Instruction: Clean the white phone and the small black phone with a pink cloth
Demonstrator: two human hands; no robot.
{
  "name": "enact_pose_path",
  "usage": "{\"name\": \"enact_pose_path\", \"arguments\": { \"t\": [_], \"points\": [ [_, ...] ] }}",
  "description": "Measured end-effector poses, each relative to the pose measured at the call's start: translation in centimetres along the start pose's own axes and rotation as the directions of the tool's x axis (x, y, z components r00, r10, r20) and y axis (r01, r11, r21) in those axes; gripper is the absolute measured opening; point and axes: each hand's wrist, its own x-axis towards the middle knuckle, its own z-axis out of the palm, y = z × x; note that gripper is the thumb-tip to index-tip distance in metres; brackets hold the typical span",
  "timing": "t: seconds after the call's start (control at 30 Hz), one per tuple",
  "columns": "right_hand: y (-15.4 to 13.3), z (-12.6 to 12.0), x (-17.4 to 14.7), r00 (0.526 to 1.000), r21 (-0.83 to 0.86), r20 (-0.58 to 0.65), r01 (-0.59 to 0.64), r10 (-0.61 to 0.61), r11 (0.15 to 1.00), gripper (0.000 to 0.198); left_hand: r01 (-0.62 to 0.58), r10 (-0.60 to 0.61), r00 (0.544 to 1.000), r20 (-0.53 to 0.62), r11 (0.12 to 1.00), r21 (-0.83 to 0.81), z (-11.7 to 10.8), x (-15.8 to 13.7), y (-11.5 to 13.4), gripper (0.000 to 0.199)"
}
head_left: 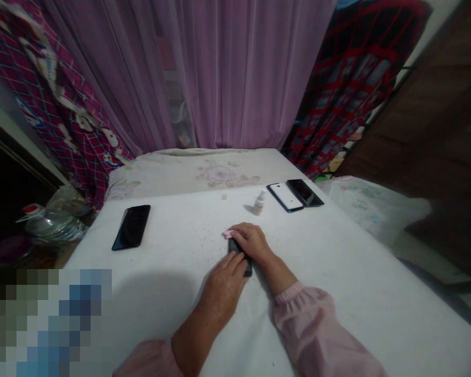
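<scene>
A dark smartphone [248, 269] lies on the white-covered table, partly hidden beneath both hands. Across its near left part rests my left hand [225, 283], fingers bent over the phone and holding it down; the thumb is hidden. My right hand [253, 242] is at the phone's far end, closed on a small pink cloth [229, 234] that pokes out past the fingertips. Just beyond that hand stands a small white bottle [259, 203], upright.
At the left lies a black phone [132, 227]. Back right, a white phone part [286, 196] with a blue edge sits beside another black phone [304, 192]. A tiny grey square [224, 197] lies near the back. A red-capped water bottle [51, 222] is left of the table.
</scene>
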Motion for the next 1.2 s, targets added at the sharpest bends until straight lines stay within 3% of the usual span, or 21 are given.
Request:
{"name": "enact_pose_path", "arguments": {
  "t": [0.2, 0.33, 0.53, 0.73, 1.0, 1.2],
  "points": [
    [1.4, -1.1, -0.4, 0.982, 0.196, 0.078, 0.152, -0.17, 0.969, 0.016, -0.004, 0.004, 1.0, 0.028, 1.0, -0.005, -0.1, 0.1, 0.0, 0.032],
    [2.3, -1.6, -0.8, 0.965, 0.267, 0.152, 0.169, -0.214, 0.949, 0.015, -0.011, 0.012, 1.0, 0.029, 1.0, -0.02, -0.3, 0.2, -0.1, 0.031],
    [1.5, -0.9, -0.5, 0.986, 0.213, 0.058, 0.14, -0.155, 0.967, 0.017, -0.013, 0.014, 1.0, 0.017, 1.0, -0.026, 0.0, 0.0, -0.3, 0.032],
    [0.6, 0.4, 0.0, 0.999, 0.024, -0.039, 0.0, 0.001, 1.0, 0.018, -0.001, 0.001, 1.0, 0.016, 1.0, -0.013, 0.4, -0.2, -0.4, 0.029],
    [0.6, -0.3, -0.4, 1.0, 0.034, -0.011, 0.017, -0.017, 0.999, 0.019, 0.007, -0.007, 1.0, 0.026, 1.0, -0.029, 0.3, -0.2, -0.4, 0.031],
    [0.9, -1.3, -1.2, 0.998, -0.001, -0.063, 0.028, -0.028, 1.0, 0.018, -0.01, 0.011, 0.999, 0.03, 0.999, -0.03, 0.1, -0.1, -0.6, 0.029]
  ]
}}
